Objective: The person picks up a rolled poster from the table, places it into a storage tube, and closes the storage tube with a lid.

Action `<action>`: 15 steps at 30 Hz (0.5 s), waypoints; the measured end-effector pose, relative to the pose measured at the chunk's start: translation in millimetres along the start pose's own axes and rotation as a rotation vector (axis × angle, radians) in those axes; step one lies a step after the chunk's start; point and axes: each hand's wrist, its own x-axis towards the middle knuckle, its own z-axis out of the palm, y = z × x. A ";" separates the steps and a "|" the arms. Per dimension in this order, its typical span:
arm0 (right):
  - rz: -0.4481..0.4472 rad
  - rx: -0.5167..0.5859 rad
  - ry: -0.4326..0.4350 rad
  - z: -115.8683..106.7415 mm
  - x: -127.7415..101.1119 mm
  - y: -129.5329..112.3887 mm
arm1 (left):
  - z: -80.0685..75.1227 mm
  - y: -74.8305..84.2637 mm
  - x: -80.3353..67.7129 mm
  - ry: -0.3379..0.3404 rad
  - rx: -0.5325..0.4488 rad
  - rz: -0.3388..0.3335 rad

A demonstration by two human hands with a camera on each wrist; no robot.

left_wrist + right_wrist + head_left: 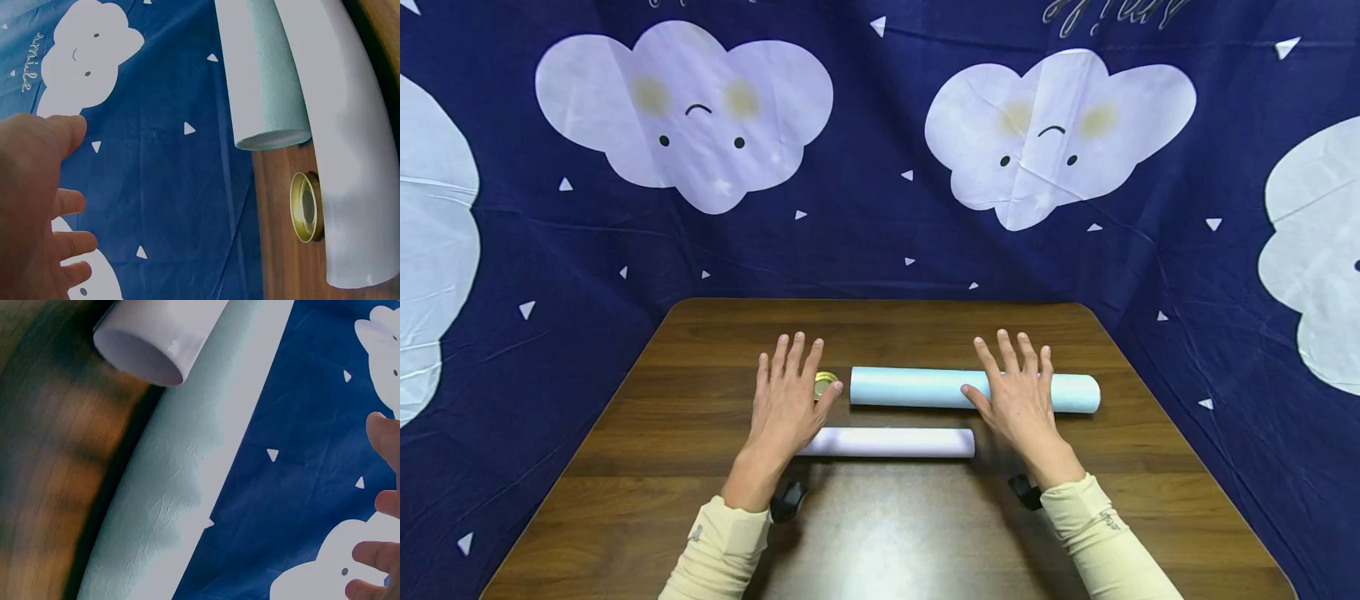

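My left hand (785, 406) is spread with straight fingers above the table, its thumb beside a small round gold-rimmed piece (307, 207) whose kind I cannot tell. Below that hand lies a white paper roll (891, 442), its left end hidden by the hand in the head view. My right hand (1021, 402), fingers likewise extended, is over the longer light blue roll (910, 387). In the right wrist view, the white roll's hollow end (139, 357) shows beside the textured blue roll (169, 487). Neither hand grips anything.
Both rolls lie crosswise on a brown wooden table (715, 333) with rounded far corners. A dark blue cloth (865, 242) with white clouds and triangles hangs behind it and at both sides.
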 end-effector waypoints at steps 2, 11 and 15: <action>0.005 0.001 -0.012 -0.6 0.0 2.0 | -0.4 -0.5 -1.3 0.005 -0.002 0.003; 0.009 0.012 -0.050 0.9 -1.9 13.9 | -1.6 -4.0 -6.7 -0.011 -0.016 0.049; 0.010 0.008 -0.065 1.0 -3.6 19.8 | -1.4 -6.3 -9.1 -0.036 -0.018 0.082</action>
